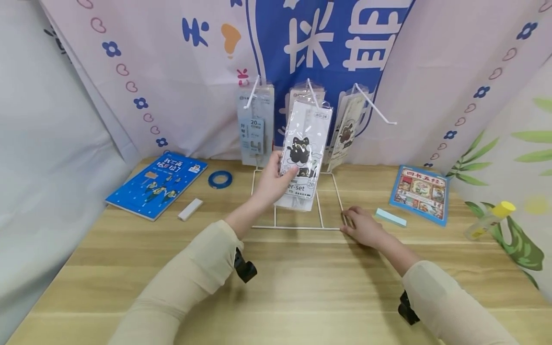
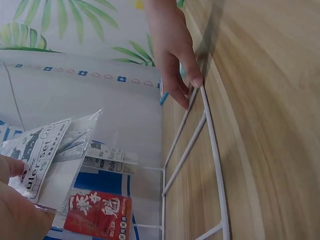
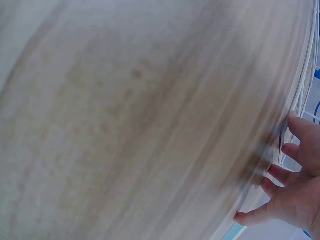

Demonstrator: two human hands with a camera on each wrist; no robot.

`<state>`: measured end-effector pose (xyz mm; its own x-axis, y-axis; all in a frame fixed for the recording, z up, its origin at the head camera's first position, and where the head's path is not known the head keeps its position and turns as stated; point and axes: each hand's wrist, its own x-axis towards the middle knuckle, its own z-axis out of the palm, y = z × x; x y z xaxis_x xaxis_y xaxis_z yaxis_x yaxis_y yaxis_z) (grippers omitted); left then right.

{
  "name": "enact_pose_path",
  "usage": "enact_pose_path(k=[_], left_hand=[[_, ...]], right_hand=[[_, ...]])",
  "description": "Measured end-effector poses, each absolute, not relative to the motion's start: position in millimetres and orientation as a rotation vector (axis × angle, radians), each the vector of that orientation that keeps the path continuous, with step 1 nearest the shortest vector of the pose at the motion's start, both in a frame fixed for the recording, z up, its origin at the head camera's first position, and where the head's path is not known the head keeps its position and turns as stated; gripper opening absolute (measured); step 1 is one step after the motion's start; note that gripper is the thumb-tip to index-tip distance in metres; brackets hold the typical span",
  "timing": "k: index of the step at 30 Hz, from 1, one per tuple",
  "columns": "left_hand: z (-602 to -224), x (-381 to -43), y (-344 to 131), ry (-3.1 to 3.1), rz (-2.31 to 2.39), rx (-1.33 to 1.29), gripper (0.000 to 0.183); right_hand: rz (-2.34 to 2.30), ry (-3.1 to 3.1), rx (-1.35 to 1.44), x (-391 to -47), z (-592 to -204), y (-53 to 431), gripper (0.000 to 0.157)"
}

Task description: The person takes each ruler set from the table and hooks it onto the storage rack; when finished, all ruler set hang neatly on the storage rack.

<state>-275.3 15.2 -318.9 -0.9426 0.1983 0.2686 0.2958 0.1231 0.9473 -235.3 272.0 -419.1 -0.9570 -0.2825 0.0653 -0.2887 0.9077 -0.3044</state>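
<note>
on the tabletop, from the left: one blue book, one white eraser, one blue tape roll. the left hand, raised, fingers pinching one cat-print packet hung on the middle hook of three on the wire rack. the right hand lies flat, fingers relaxed on the rack's base corner.
</note>
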Motion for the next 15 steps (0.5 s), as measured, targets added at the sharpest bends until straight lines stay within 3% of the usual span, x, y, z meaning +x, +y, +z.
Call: enact_pose_path(k=[15], left_hand=[[-325,-329,31,-2.24,-1.959,-0.468,0.031]], right_hand=[[0.5,-3.076,0.379,-235,-420,273,0.051]])
